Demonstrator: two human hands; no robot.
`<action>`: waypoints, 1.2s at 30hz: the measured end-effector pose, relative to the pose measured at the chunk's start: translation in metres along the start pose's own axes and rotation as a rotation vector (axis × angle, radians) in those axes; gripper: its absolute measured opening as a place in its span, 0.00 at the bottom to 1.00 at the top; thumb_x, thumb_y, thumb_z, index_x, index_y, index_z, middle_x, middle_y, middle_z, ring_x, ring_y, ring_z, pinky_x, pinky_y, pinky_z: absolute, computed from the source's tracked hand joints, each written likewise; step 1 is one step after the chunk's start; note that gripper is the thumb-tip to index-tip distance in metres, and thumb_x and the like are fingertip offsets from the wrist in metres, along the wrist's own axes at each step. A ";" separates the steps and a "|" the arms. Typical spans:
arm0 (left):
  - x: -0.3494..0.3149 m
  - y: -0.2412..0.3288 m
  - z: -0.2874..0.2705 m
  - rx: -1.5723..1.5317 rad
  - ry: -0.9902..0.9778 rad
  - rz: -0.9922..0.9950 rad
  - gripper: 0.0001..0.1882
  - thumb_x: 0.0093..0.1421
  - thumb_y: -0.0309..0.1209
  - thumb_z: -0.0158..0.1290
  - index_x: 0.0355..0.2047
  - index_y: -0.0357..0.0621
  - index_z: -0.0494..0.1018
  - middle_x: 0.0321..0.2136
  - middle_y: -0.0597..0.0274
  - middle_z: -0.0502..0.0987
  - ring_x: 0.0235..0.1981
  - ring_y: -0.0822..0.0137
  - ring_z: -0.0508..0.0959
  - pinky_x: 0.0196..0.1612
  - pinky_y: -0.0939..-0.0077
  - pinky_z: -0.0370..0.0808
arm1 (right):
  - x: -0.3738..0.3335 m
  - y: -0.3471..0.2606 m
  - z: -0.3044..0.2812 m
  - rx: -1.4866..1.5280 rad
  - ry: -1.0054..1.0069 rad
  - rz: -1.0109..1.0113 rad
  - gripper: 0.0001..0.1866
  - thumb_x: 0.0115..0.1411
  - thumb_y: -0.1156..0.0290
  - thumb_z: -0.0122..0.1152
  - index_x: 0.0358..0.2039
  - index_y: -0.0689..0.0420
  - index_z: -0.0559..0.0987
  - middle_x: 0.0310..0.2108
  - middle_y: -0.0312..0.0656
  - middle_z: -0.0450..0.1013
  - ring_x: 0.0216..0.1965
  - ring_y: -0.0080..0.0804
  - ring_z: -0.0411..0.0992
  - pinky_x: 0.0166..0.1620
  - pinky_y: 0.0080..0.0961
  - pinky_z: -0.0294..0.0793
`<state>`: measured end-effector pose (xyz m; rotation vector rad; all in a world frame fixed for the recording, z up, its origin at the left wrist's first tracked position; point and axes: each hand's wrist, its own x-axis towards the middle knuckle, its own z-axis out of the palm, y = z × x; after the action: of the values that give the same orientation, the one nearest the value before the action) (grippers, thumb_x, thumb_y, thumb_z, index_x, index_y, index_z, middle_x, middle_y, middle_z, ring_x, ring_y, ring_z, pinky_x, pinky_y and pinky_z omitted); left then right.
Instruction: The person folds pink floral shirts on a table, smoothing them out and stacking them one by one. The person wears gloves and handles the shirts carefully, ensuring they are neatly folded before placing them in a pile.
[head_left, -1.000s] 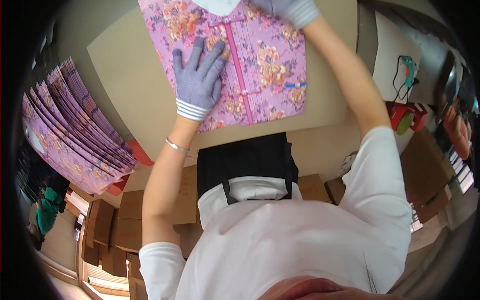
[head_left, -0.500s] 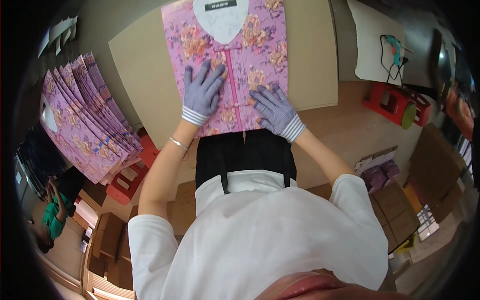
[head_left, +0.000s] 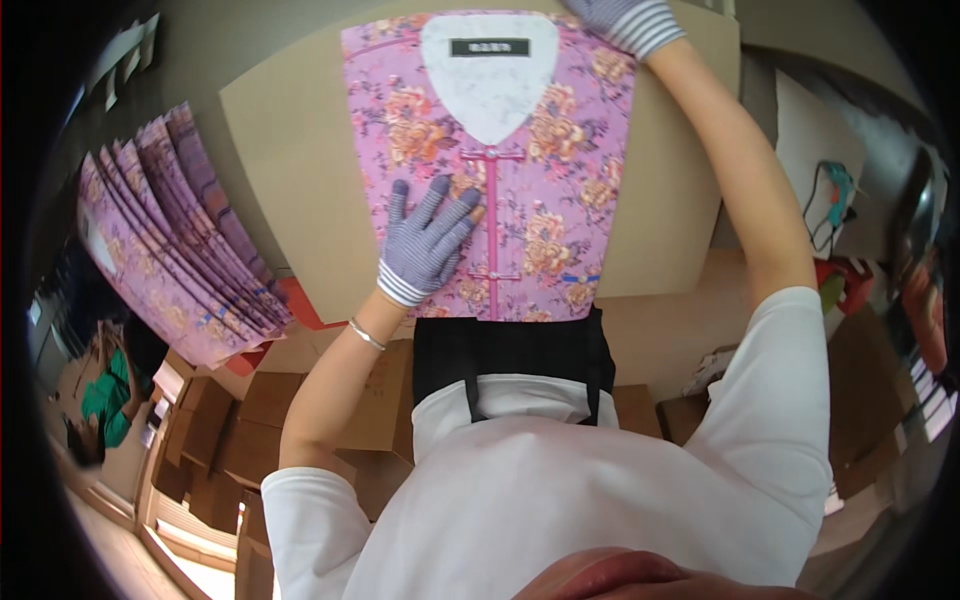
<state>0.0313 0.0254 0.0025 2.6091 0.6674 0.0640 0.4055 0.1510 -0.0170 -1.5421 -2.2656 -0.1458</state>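
A folded pink-purple floral garment (head_left: 558, 215) lies flat in front of me, with a white V-shaped neck area, a dark label and a magenta placket with knot-style fastenings. My left hand (head_left: 428, 245), in a grey-blue striped knit glove, rests palm down on its left front, fingers spread. At the garment's far right shoulder is my right hand (head_left: 622, 18), gloved the same way, its arm stretched forward. The top edge of the view cuts off most of its fingers. A small blue strip (head_left: 580, 278) shows near the garment's lower right corner.
Tan board (head_left: 290, 180) covers the table beneath the garment. A stack of similar folded floral garments (head_left: 180, 240) stands at the left, over a red stool (head_left: 310, 305). A teal glue gun (head_left: 835, 195) lies at the right. Cardboard boxes (head_left: 375, 400) sit below; a person in green (head_left: 110, 395) is far left.
My right hand has left the garment's lower right front and reached to its far right shoulder. My left hand stays flat on the garment. The garment shows lower in view.
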 end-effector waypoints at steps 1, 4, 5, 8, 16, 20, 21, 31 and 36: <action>0.002 -0.001 0.000 -0.009 -0.010 0.004 0.26 0.56 0.28 0.47 0.57 0.55 0.72 0.62 0.66 0.68 0.67 0.51 0.61 0.67 0.33 0.43 | 0.005 0.007 0.001 -0.003 0.030 0.006 0.26 0.55 0.62 0.54 0.54 0.60 0.73 0.56 0.48 0.70 0.61 0.44 0.65 0.65 0.53 0.54; -0.003 -0.001 0.003 -0.022 0.046 -0.005 0.26 0.56 0.29 0.49 0.57 0.56 0.71 0.62 0.67 0.69 0.66 0.51 0.62 0.66 0.32 0.44 | 0.009 0.000 -0.001 -0.056 0.067 -0.029 0.24 0.54 0.65 0.55 0.52 0.59 0.74 0.55 0.47 0.71 0.61 0.43 0.65 0.65 0.52 0.55; -0.002 -0.001 0.002 -0.020 0.053 -0.002 0.26 0.56 0.29 0.49 0.57 0.56 0.71 0.62 0.67 0.69 0.66 0.51 0.62 0.66 0.32 0.45 | 0.009 -0.003 -0.003 -0.077 0.057 -0.027 0.24 0.54 0.65 0.55 0.51 0.59 0.75 0.55 0.47 0.71 0.61 0.42 0.65 0.65 0.51 0.55; -0.001 -0.001 0.003 -0.002 0.089 0.016 0.27 0.56 0.30 0.50 0.58 0.54 0.70 0.61 0.65 0.70 0.65 0.51 0.64 0.65 0.32 0.47 | 0.003 -0.026 -0.007 -0.129 -0.001 0.048 0.22 0.56 0.63 0.56 0.51 0.57 0.76 0.57 0.49 0.69 0.62 0.47 0.63 0.65 0.52 0.56; -0.001 0.002 -0.013 0.019 0.023 0.010 0.28 0.55 0.33 0.50 0.58 0.48 0.69 0.63 0.57 0.64 0.65 0.48 0.62 0.65 0.31 0.47 | -0.106 -0.272 -0.028 0.357 -0.125 0.343 0.26 0.54 0.66 0.54 0.53 0.63 0.73 0.57 0.54 0.68 0.62 0.50 0.63 0.63 0.56 0.58; 0.006 0.007 -0.006 0.075 0.101 0.035 0.28 0.54 0.32 0.49 0.58 0.47 0.67 0.63 0.54 0.64 0.66 0.49 0.61 0.65 0.32 0.47 | -0.206 -0.367 -0.056 0.453 -0.367 0.248 0.23 0.55 0.68 0.55 0.52 0.57 0.76 0.59 0.48 0.68 0.63 0.45 0.63 0.64 0.50 0.59; 0.002 0.009 -0.008 0.084 0.071 0.018 0.28 0.55 0.33 0.48 0.58 0.47 0.67 0.63 0.54 0.64 0.66 0.49 0.60 0.65 0.32 0.47 | -0.220 -0.378 -0.079 0.546 -0.331 0.158 0.21 0.56 0.68 0.55 0.51 0.54 0.77 0.59 0.45 0.69 0.62 0.42 0.64 0.64 0.48 0.60; -0.086 0.004 0.015 -1.116 0.534 -0.995 0.20 0.61 0.33 0.53 0.49 0.33 0.71 0.43 0.50 0.79 0.42 0.60 0.79 0.49 0.69 0.76 | -0.365 -0.271 -0.086 0.993 0.330 1.544 0.12 0.67 0.68 0.51 0.40 0.64 0.79 0.36 0.49 0.78 0.40 0.33 0.77 0.47 0.28 0.76; -0.110 0.045 0.015 -0.900 0.313 -0.854 0.27 0.54 0.37 0.59 0.52 0.37 0.72 0.40 0.47 0.80 0.41 0.57 0.80 0.48 0.65 0.75 | -0.284 -0.252 -0.084 0.698 -0.483 1.438 0.15 0.59 0.64 0.60 0.37 0.66 0.78 0.30 0.49 0.76 0.37 0.28 0.76 0.39 0.25 0.75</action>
<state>-0.0428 -0.0674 0.0154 1.3374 1.4036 0.4015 0.2869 -0.2192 -0.0134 -2.3858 -0.7139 1.3110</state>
